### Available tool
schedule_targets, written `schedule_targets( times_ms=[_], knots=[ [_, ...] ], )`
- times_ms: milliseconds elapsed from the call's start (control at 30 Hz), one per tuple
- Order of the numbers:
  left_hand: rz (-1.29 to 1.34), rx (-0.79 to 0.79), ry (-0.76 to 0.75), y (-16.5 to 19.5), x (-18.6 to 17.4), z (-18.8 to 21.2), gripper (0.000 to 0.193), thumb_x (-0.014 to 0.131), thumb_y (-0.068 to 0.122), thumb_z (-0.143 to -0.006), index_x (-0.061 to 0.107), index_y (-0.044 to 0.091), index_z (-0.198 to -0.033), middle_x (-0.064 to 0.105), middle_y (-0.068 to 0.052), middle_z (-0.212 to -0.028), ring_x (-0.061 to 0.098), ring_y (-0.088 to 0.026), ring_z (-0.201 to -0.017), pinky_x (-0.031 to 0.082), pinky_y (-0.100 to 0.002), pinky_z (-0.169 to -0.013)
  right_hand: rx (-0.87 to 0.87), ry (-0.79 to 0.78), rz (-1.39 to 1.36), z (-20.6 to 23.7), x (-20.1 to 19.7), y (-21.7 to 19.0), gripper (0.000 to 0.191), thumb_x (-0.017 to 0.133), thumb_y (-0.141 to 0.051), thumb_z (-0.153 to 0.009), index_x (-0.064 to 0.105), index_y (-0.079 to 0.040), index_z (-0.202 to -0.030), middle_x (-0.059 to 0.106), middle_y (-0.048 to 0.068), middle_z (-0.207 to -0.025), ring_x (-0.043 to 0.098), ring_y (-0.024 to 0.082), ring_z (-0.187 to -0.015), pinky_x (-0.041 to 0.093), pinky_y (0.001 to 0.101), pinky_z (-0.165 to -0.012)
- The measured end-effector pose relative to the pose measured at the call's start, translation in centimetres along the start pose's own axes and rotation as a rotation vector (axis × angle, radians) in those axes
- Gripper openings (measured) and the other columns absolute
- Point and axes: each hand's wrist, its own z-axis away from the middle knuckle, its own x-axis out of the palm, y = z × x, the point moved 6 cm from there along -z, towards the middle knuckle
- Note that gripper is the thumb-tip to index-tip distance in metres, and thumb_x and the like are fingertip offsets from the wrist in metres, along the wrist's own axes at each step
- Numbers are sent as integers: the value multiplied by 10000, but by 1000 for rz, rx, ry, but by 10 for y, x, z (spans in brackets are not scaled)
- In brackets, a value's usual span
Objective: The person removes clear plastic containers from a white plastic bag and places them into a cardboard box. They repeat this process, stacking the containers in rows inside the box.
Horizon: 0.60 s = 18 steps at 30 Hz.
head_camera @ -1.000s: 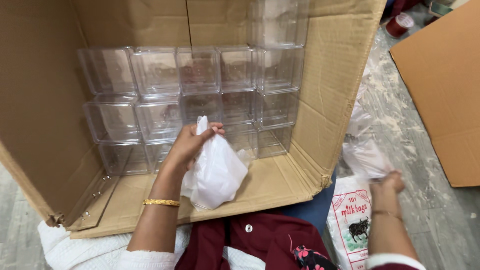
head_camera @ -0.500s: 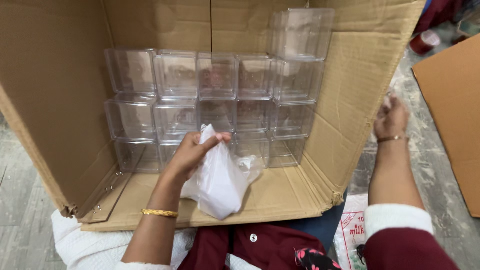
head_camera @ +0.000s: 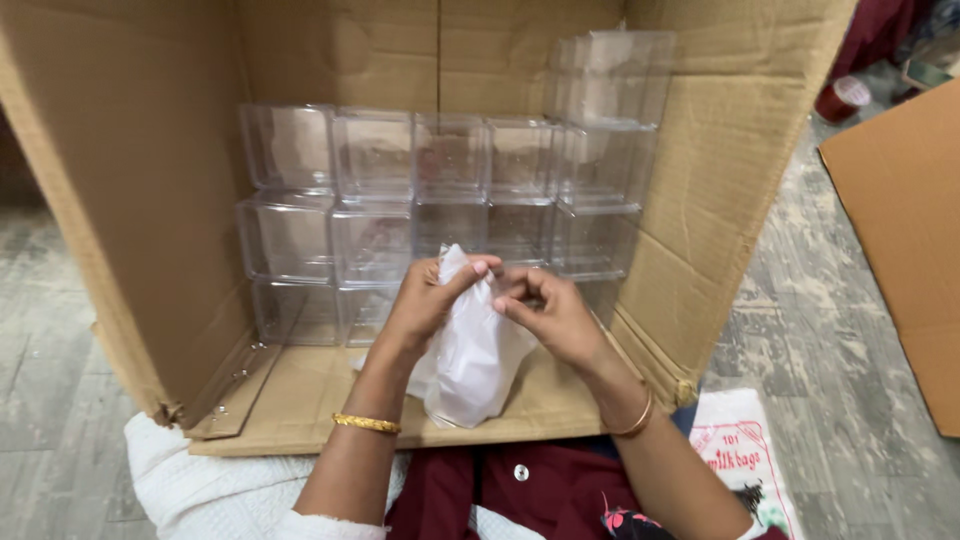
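Before the open cardboard box (head_camera: 150, 200), at six o'clock from the stacked clear containers (head_camera: 450, 200), a white plastic bag (head_camera: 470, 360) hangs from the left hand (head_camera: 425, 300), fingers pinched on its top; the right hand (head_camera: 555, 315) fingers curl narrowly, touching its edge.

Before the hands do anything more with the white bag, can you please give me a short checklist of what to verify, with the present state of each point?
1. Left hand grips the white bag at its top: ok.
2. Right hand also reaches the bag top: ok, its fingers touch the upper edge.
3. Bag mouth open: cannot tell, the fingers cover it.
4. Bag contents: cannot tell, the plastic is not see-through.
5. Clear boxes stacked steady inside the cardboard carton: ok for the three full rows; the one extra box at the top right looks upright.
6. Free carton floor in front of the stack: ok, bare cardboard shows under the bag.
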Motion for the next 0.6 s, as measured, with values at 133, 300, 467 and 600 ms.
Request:
schedule_targets(
  times_ms=[133,300,467,600],
  knots=[
    [-11,-25,41,-4,-16,1,258,723,252,-936,773,2,-976,767,-38,-850,693,-93,-741,560,-254,-646,-26,94,90,-7,-4,30,209,711,-142,-963,751,7,-1105,754,9,-950,652,74,-870,543,233,-784],
    [99,-61,22,-20,-18,-5,223,741,272,-961,677,90,-848,662,42,-784,584,-52,-683,492,-244,-601,-191,235,233,-6,-13,12,213,660,-144,-989,750,-8,-1125,780,11,-980,702,73,-898,570,232,-797],
    [82,-108,-109,-27,-21,-2,350,684,373,-1027,684,66,-860,649,33,-788,552,-42,-666,457,-238,-585,-106,259,-112,-20,-12,17,194,682,-157,-985,740,-15,-1105,748,11,-922,684,56,-814,561,220,-747],
    [239,-20,-154,-13,-37,3,339,648,395,-977,700,66,-917,721,-27,-890,692,-95,-821,583,-253,-780,154,-41,-575,-25,3,49,257,675,-278,-1042,729,-30,-1010,698,21,-794,602,47,-649,500,198,-577]
  ],
)
